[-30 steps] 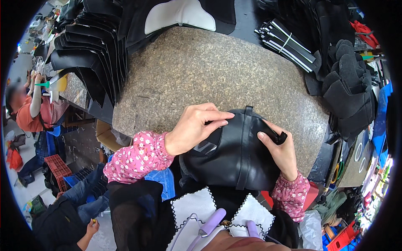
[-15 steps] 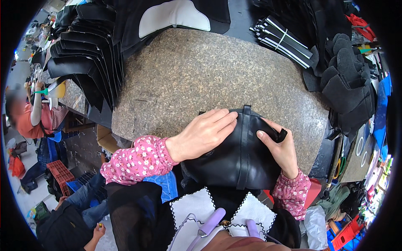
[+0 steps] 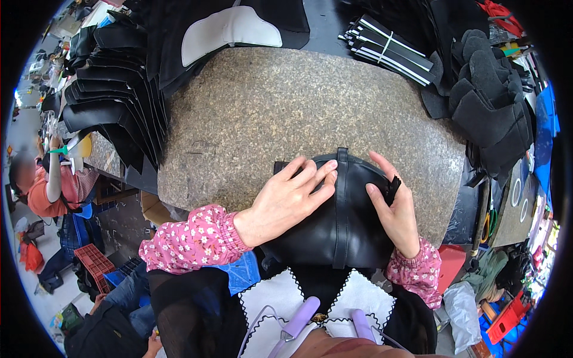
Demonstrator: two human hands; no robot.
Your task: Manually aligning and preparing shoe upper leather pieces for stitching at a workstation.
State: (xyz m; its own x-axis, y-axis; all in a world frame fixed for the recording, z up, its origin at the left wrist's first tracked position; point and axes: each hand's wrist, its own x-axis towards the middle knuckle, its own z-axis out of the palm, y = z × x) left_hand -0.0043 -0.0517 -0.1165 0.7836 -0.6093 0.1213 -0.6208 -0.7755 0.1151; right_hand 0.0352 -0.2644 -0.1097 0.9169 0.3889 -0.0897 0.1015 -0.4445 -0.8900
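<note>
A glossy black leather piece (image 3: 370, 230), with a stitched strap (image 3: 341, 209) running down its middle, lies at the near edge of the stone slab. On its left half rests my left hand (image 3: 292, 197), palm down, fingers loosely bent and apart, the fingertips close to the strap near the top edge. My right hand (image 3: 399, 212) is at the right edge of the leather, thumb and index finger spread wide, the thumb tip over the leather. Part of the piece's left side is hidden under my left hand.
The speckled stone slab (image 3: 280, 107) covers the worktop. Stacked black leather pieces (image 3: 107, 89) stand at the left, grey felt-like pieces (image 3: 489, 107) at the right. A tied bundle of black-and-white strips (image 3: 391, 48) and a white shaped panel (image 3: 233, 30) lie behind. Another person (image 3: 51, 179) works far left.
My right index finger has lifted and spread away from the thumb at the leather's right edge. The fingers of my left hand have bent and parted. The whole view has shifted slightly.
</note>
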